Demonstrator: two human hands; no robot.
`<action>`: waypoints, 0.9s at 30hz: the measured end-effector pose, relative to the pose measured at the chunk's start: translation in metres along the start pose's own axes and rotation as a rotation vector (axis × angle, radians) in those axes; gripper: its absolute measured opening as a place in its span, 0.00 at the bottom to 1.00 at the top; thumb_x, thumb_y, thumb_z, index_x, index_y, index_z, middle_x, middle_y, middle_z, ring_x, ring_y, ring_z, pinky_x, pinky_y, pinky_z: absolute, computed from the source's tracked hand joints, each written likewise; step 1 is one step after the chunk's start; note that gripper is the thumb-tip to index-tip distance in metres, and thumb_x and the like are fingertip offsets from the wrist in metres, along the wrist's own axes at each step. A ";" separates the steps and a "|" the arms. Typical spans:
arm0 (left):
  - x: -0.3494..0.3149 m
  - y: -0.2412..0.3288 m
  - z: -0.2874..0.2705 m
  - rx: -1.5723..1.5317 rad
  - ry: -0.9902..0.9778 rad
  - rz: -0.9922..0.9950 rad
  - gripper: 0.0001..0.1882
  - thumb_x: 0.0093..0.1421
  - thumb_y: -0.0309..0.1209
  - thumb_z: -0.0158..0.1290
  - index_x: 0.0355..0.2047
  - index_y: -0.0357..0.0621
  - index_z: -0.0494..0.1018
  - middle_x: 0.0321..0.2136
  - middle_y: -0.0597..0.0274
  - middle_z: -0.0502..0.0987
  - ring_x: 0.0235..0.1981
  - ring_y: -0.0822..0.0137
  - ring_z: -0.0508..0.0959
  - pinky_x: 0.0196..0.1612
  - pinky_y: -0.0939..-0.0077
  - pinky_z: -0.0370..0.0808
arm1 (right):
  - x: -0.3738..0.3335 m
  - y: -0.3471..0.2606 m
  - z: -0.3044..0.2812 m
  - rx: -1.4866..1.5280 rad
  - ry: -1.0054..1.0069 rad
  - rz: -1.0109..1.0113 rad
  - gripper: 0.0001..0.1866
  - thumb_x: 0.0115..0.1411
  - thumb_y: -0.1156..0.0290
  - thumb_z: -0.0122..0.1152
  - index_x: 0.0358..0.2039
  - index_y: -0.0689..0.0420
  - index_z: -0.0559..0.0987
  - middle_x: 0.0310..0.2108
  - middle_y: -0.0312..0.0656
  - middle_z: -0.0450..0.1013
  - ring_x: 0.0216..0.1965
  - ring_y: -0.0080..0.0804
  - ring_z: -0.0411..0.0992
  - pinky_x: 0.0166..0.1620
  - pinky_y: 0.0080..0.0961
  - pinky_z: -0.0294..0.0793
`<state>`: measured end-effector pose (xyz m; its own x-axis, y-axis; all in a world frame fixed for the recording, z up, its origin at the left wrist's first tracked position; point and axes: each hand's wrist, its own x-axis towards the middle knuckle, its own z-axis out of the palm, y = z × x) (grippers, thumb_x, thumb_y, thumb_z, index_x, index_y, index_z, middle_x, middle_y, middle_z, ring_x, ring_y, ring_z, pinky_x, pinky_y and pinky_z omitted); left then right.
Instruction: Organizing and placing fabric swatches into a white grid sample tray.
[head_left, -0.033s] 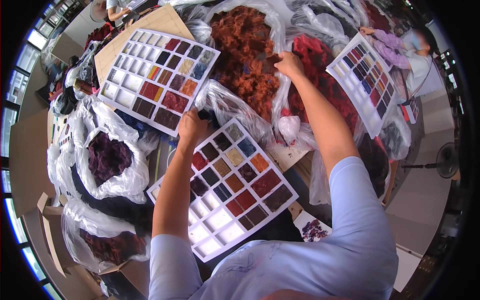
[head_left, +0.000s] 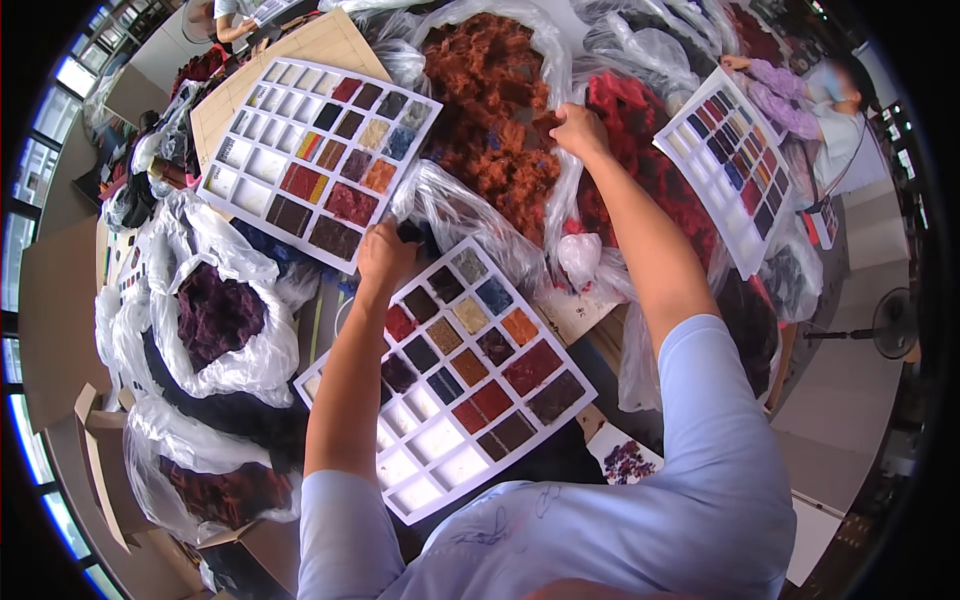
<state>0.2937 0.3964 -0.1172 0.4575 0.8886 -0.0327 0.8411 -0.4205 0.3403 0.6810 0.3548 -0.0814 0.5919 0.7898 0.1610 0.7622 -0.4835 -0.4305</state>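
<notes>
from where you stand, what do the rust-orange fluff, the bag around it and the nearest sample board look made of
The rust-orange fluff: probably loose textile fibre, matte, judging by its wispy tufts. The bag: seemingly thin translucent plastic, shiny, with crinkled highlights. The nearest sample board: smooth white card or plastic, given its crisp-edged cells; the look leaves which open.

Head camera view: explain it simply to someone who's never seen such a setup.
There's no machine: these are a person's own bare hands, filmed by a wide camera worn on the head, which bends straight edges. The right hand reaches to the orange fluff, seemingly pinching some. The left hand is by the edge of the upper tray; its grip is unclear. The lower tray also has coloured samples. Around lie plastic bags, plus red fluff.
</notes>
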 end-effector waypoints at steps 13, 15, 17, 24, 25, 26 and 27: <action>-0.083 -0.002 -0.022 -0.219 0.212 -0.073 0.16 0.55 0.31 0.58 0.44 0.44 0.75 0.37 0.47 0.80 0.41 0.43 0.80 0.43 0.54 0.76 | -0.022 -0.001 -0.001 -0.351 0.087 -0.522 0.23 0.59 0.69 0.62 0.57 0.48 0.76 0.37 0.50 0.78 0.41 0.51 0.76 0.46 0.45 0.75; -0.097 -0.008 -0.023 -0.205 0.212 -0.098 0.16 0.55 0.31 0.57 0.45 0.44 0.75 0.37 0.46 0.81 0.41 0.43 0.80 0.44 0.55 0.76 | -0.034 -0.013 -0.005 -0.309 -0.033 -0.410 0.21 0.60 0.67 0.62 0.54 0.52 0.77 0.36 0.52 0.78 0.41 0.51 0.77 0.46 0.45 0.75; -0.108 -0.007 -0.021 -0.275 0.225 -0.112 0.17 0.55 0.31 0.58 0.45 0.43 0.74 0.37 0.45 0.81 0.41 0.43 0.80 0.44 0.55 0.76 | -0.030 -0.010 0.000 -0.304 -0.040 -0.388 0.21 0.59 0.64 0.64 0.53 0.53 0.77 0.36 0.53 0.78 0.41 0.52 0.77 0.45 0.45 0.76; -0.135 -0.002 -0.030 -0.348 0.248 -0.134 0.15 0.56 0.29 0.59 0.44 0.41 0.75 0.36 0.43 0.80 0.41 0.42 0.80 0.44 0.57 0.75 | -0.022 -0.016 0.013 -0.137 0.008 -0.197 0.17 0.57 0.65 0.61 0.46 0.56 0.78 0.35 0.53 0.80 0.42 0.51 0.79 0.46 0.45 0.78; -0.138 0.000 -0.032 -0.354 0.258 -0.137 0.15 0.56 0.29 0.60 0.44 0.41 0.75 0.36 0.44 0.81 0.41 0.42 0.80 0.44 0.58 0.75 | -0.022 -0.010 0.013 -0.021 0.054 -0.200 0.17 0.56 0.66 0.60 0.47 0.56 0.79 0.35 0.52 0.80 0.42 0.50 0.79 0.46 0.43 0.78; -0.140 0.001 -0.032 -0.358 0.258 -0.135 0.15 0.56 0.29 0.60 0.44 0.41 0.75 0.36 0.44 0.81 0.41 0.42 0.80 0.44 0.58 0.75 | -0.017 0.005 0.018 -0.025 0.056 -0.199 0.17 0.56 0.66 0.60 0.47 0.56 0.79 0.35 0.52 0.80 0.42 0.50 0.79 0.46 0.43 0.78; -0.141 0.002 -0.032 -0.381 0.262 -0.131 0.15 0.56 0.29 0.60 0.44 0.41 0.75 0.36 0.44 0.81 0.40 0.42 0.80 0.43 0.58 0.76 | -0.011 0.021 0.022 0.111 0.050 -0.202 0.17 0.55 0.67 0.62 0.46 0.56 0.80 0.33 0.50 0.80 0.38 0.45 0.80 0.43 0.40 0.78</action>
<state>0.2211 0.2762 -0.0815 0.2253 0.9665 0.1229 0.6988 -0.2482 0.6709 0.6846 0.3443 -0.1119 0.4449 0.8450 0.2967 0.8347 -0.2711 -0.4794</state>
